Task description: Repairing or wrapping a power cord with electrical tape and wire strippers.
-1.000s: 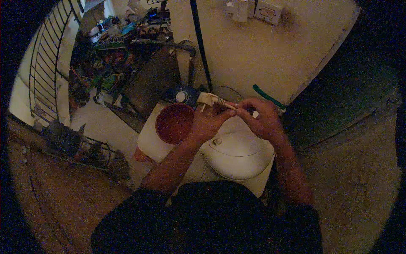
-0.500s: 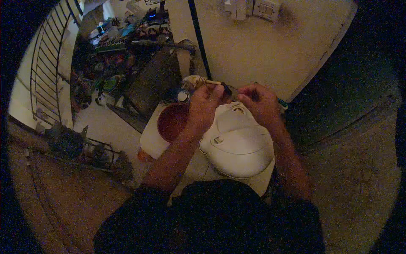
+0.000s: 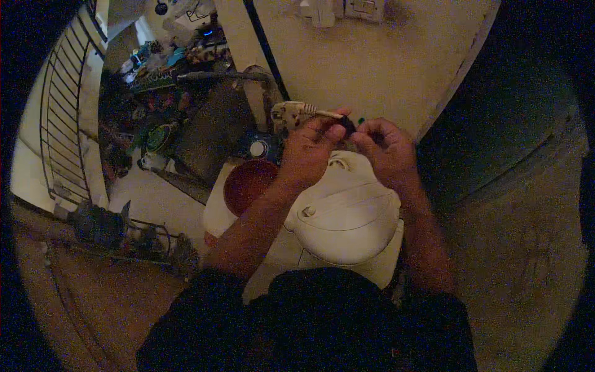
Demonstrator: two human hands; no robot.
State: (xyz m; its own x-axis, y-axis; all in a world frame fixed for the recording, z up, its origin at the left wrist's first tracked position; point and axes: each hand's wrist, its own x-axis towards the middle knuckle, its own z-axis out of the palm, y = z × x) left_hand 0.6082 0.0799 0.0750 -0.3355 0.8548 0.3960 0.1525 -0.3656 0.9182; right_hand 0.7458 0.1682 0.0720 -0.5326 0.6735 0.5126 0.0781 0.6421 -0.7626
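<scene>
My left hand (image 3: 308, 152) is closed on a pale cord with a ribbed neck, which leads to a bulky off-white power plug (image 3: 287, 116) beyond my fingers. A small dark piece, perhaps tape, wraps the cord's end (image 3: 347, 124) between my hands. My right hand (image 3: 389, 149) is closed in a pinch beside that dark end; what its fingertips grip is too dim to make out. Below both hands lies a smooth, rounded white plastic housing (image 3: 347, 223) with two small openings.
Left of the housing sits a dark red bowl (image 3: 245, 186) on a pale stand (image 3: 214, 208). Behind it is a blue container with a white cap (image 3: 258, 148). Cluttered goods (image 3: 161, 80) fill the far left, near a barred railing (image 3: 64, 105). A wall (image 3: 384, 68) rises ahead.
The view has shifted slightly. Both hands have drawn closer together at the dark end of the cord, and more of the plug now shows past my left hand.
</scene>
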